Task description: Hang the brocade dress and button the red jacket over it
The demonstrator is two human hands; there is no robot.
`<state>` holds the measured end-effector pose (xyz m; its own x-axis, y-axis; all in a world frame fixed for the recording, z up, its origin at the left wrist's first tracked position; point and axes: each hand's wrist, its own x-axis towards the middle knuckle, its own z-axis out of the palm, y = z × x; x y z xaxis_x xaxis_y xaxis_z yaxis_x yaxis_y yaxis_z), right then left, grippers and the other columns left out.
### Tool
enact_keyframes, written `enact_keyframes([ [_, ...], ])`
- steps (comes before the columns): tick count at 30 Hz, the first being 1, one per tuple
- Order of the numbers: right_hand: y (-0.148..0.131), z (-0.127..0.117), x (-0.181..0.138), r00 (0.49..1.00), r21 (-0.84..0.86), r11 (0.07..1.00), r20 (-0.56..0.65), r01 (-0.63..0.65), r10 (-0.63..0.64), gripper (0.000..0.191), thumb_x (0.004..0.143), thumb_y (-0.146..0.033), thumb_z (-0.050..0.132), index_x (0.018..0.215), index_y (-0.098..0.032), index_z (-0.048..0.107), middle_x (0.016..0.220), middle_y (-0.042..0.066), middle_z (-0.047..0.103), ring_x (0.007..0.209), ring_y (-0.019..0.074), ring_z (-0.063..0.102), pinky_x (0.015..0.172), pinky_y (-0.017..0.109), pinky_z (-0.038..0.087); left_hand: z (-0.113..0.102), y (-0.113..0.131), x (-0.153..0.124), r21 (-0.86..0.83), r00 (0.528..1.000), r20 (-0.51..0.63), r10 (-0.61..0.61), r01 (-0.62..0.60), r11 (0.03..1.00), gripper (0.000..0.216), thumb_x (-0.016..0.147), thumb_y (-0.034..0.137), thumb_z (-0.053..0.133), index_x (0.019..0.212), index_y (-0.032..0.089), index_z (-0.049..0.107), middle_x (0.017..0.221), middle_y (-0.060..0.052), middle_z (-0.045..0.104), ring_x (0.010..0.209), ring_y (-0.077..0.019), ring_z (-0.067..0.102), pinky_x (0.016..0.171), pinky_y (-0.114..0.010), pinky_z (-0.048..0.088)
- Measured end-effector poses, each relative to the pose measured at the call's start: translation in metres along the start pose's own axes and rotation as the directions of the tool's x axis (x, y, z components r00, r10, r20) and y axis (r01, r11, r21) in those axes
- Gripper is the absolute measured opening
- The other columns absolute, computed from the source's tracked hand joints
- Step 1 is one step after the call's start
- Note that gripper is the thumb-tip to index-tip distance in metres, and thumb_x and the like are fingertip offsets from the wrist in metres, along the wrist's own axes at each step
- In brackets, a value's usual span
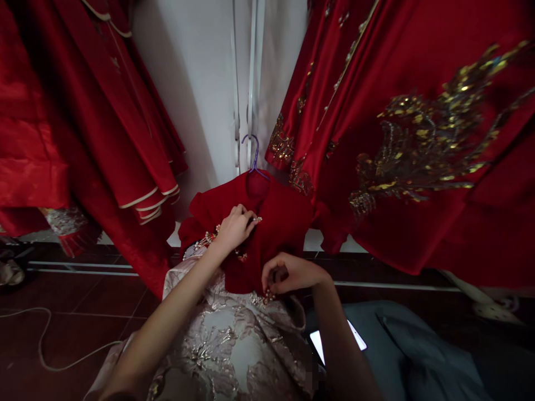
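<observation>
A red jacket (284, 206) on a purple hanger (254, 159) spreads out in front of me. My left hand (236, 227) lies over its chest, thumb and fingers pinched on a small pearly beaded ornament (258, 219). Below that hand, more pearl-beaded trim (205, 239) shows on the jacket's left side. My right hand (295, 273) is at the jacket's lower front edge, its fingers curled closed around a beaded tassel (268, 296) that hangs beneath them. Pale brocade fabric with a floral pattern (217, 334) lies under the jacket's hem.
Red garments (137, 133) hang at the left, and a red gown with gold sequin embroidery (422, 139) hangs at the right. A lit phone (356, 336) lies on blue-grey cloth (397, 328). Metal rack bars (384, 286) run low, and a white cable (42, 334) crosses the tiled floor.
</observation>
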<state>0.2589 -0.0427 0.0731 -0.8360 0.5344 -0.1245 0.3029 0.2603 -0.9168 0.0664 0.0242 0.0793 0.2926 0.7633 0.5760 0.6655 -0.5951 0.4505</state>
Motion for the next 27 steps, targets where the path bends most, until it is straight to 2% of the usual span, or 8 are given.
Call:
enact_keyframes([
  [5,0.006,-0.003,-0.001,0.999,0.035,0.999,0.035,0.013,-0.014,0.017,0.071,-0.023,0.063,0.085,-0.014,0.069,0.077,0.002,0.069,0.062,0.0077,0.059,0.058,0.017,0.044,-0.008,0.000,0.012,0.295,0.974,0.158,0.160,-0.201,0.934,0.024,0.086,0.036,0.047,0.092,0.019,0.062,0.093,-0.009,0.051,0.091,-0.0214,0.049,0.071,-0.029,0.044],
  [11,0.009,-0.001,0.004,1.000,0.054,0.998,0.025,0.014,-0.016,0.019,0.073,-0.026,0.064,0.087,-0.015,0.069,0.076,0.002,0.069,0.062,0.0076,0.059,0.058,0.017,0.044,-0.022,0.005,0.029,0.383,0.906,0.319,0.278,-0.391,0.837,0.015,0.084,0.027,0.049,0.083,0.016,0.060,0.094,-0.012,0.053,0.093,-0.0242,0.048,0.084,-0.038,0.038],
  [15,0.013,0.000,0.009,1.000,0.040,0.999,0.023,0.012,-0.013,0.020,0.072,-0.027,0.065,0.087,-0.014,0.069,0.076,0.002,0.069,0.063,0.0081,0.059,0.059,0.018,0.043,-0.025,0.006,0.032,0.369,0.856,0.340,0.389,-0.502,0.782,0.012,0.086,0.022,0.043,0.087,0.016,0.054,0.088,-0.008,0.056,0.091,-0.0211,0.051,0.099,-0.045,0.029],
  [19,0.015,0.002,0.012,0.999,0.054,0.998,0.041,0.025,-0.027,0.024,0.072,-0.033,0.067,0.088,-0.014,0.068,0.076,0.002,0.067,0.066,0.0094,0.058,0.061,0.020,0.043,-0.022,0.004,0.027,0.408,0.850,0.320,0.418,-0.522,0.749,0.012,0.088,0.016,0.036,0.089,0.016,0.048,0.078,-0.003,0.056,0.080,-0.0165,0.053,0.107,-0.047,0.022],
  [22,0.005,0.001,0.016,0.992,0.021,0.996,-0.097,0.081,-0.079,0.029,0.069,-0.035,0.071,0.090,-0.016,0.065,0.073,-0.001,0.061,0.066,0.0095,0.055,0.060,0.021,0.042,-0.020,-0.001,0.024,0.426,0.847,0.319,0.426,-0.530,0.734,0.012,0.087,0.013,0.036,0.090,0.017,0.047,0.071,0.001,0.054,0.073,-0.0151,0.054,0.108,-0.046,0.022],
  [24,-0.007,-0.004,0.024,0.924,0.007,0.987,-0.351,0.161,-0.149,0.031,0.068,-0.037,0.071,0.091,-0.019,0.061,0.075,-0.002,0.057,0.068,0.0096,0.053,0.063,0.022,0.043,-0.019,-0.004,0.024,0.420,0.837,0.324,0.440,-0.544,0.726,0.012,0.086,0.013,0.038,0.091,0.017,0.048,0.069,0.001,0.054,0.071,-0.0146,0.055,0.108,-0.044,0.023],
  [25,-0.012,-0.008,0.031,0.846,0.015,0.977,-0.503,0.214,-0.177,0.031,0.069,-0.039,0.070,0.091,-0.020,0.060,0.078,-0.001,0.057,0.071,0.0101,0.053,0.067,0.023,0.044,-0.019,-0.004,0.024,0.415,0.834,0.323,0.448,-0.550,0.725,0.012,0.085,0.014,0.039,0.092,0.017,0.048,0.069,0.001,0.055,0.072,-0.0145,0.055,0.108,-0.044,0.024],
  [27,-0.022,-0.018,0.048,0.626,0.056,0.936,-0.757,0.347,-0.187,0.031,0.072,-0.043,0.066,0.094,-0.022,0.058,0.089,0.001,0.059,0.083,0.0124,0.055,0.079,0.027,0.045,-0.018,-0.004,0.023,0.419,0.839,0.299,0.455,-0.543,0.727,0.013,0.086,0.017,0.039,0.093,0.016,0.050,0.073,-0.001,0.057,0.074,-0.0148,0.056,0.107,-0.044,0.025],
])
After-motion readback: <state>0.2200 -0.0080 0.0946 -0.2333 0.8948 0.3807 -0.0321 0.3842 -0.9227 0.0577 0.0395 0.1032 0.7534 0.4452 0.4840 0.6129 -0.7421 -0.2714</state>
